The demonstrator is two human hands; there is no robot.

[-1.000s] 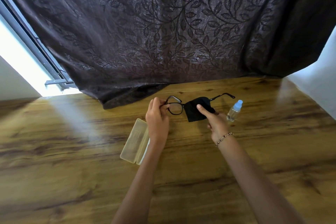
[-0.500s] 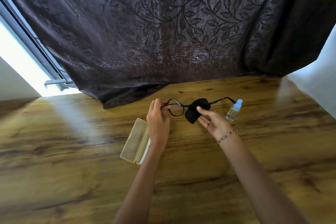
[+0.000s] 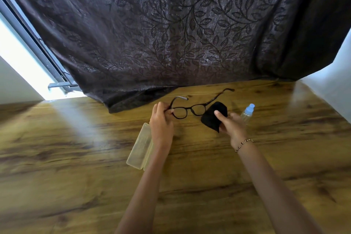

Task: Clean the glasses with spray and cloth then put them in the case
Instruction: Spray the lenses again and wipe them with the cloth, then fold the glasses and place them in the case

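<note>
Dark-framed glasses (image 3: pixel 190 109) hang above the wooden table, arms unfolded and pointing away from me. My left hand (image 3: pixel 161 123) pinches them at the left hinge. My right hand (image 3: pixel 230 125) holds a black cloth (image 3: pixel 213 116) bunched between thumb and fingers, just right of the right lens and apart from it. A small clear spray bottle (image 3: pixel 247 113) with a pale blue cap stands on the table behind my right hand. The translucent yellowish case (image 3: pixel 140 146) lies shut under my left wrist.
The wooden table (image 3: pixel 76 157) spreads wide on all sides. A dark leaf-patterned curtain (image 3: pixel 171 34) drapes onto its far edge. A bright window frame (image 3: pixel 38 59) is at the back left, a white wall (image 3: pixel 332 74) at the right.
The cloth has come off the right lens and moved right with my right hand. Both lenses are now uncovered, and the glasses are held a little higher and turned.
</note>
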